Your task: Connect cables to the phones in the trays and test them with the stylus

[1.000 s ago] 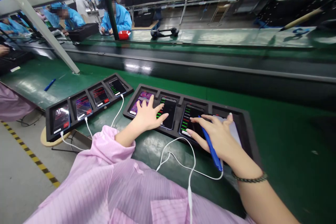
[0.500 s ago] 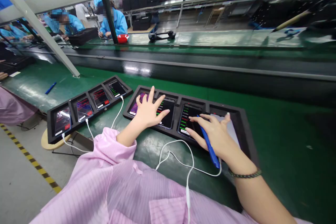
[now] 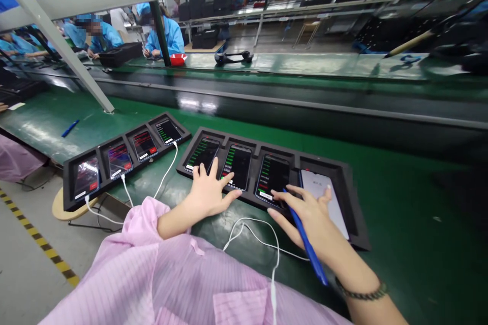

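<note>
My left hand is spread open over the lower ends of two phones, the leftmost phone and the second phone, in a black foam tray. Both show dark screens with green lines of text. A blue pen is tucked in my right hand, whose fingertips are at the bottom edge of the third phone, also dark with coloured lines. Partly behind that hand, the fourth phone has a pale screen.
To the left, a second foam tray holds several phones, some with white cables plugged in. Another white cable loops by my body. A blue pen lies farther left. A slanted post stands behind; people in blue work beyond.
My left hand has drawn back toward me from the phones. The leftmost phone's screen went from purple to black with green lines. My right hand shifted slightly nearer me, still with the pen.
</note>
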{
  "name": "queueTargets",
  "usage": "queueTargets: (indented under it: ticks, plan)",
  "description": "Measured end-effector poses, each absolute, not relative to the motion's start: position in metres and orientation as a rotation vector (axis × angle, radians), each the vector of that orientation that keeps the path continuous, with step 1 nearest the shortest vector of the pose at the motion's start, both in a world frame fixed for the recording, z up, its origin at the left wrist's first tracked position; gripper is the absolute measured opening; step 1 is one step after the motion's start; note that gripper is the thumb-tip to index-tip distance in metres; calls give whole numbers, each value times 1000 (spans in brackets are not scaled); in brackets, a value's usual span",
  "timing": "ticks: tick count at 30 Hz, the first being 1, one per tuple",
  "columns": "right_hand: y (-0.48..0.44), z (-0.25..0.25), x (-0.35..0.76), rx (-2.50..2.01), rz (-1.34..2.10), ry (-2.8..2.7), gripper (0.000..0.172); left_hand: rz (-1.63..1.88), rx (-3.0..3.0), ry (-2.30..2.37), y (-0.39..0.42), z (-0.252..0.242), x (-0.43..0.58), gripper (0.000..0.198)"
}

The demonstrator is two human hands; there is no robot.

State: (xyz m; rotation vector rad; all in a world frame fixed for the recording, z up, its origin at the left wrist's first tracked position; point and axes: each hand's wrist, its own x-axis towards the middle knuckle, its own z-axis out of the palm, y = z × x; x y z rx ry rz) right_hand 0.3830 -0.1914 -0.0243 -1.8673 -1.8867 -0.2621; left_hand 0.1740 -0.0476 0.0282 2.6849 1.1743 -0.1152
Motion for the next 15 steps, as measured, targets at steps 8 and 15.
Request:
queueTargets:
  ticks: [8,15]
  plan:
    - [-162,-17,397,-1935,-288,-1820,41,-105,2710,1152,-5,30,204,62]
    - [-190,-32,386,-1899,-306,-1885,41,-175,2661,1153,-34,33,174,60]
